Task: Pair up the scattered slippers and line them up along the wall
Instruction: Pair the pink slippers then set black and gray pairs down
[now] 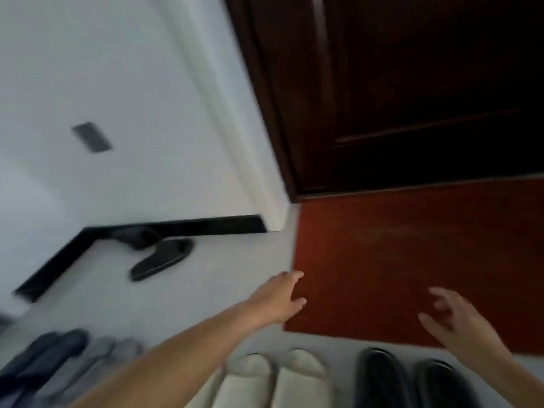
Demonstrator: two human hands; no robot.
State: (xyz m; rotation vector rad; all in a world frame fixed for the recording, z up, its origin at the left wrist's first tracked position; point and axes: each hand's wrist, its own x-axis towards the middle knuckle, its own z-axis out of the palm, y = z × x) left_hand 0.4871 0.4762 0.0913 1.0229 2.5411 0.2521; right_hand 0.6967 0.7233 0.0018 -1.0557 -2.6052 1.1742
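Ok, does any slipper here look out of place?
Yes. One black slipper lies slanted by the baseboard, beside a second dark slipper, apart from the near row. The cream pair and black pair sit side by side.

Just my bare left hand (279,295) and right hand (459,322), forearms (176,357) bare too all the way to the edge. Right fingers (441,294) are pretty blurry tbh.

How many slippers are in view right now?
10: one black slipper on open floor, another dark slipper against the baseboard; in the near row, dark blue pair, grey pair, white pair, black pair. Left pairs are blurred; more may be hidden.
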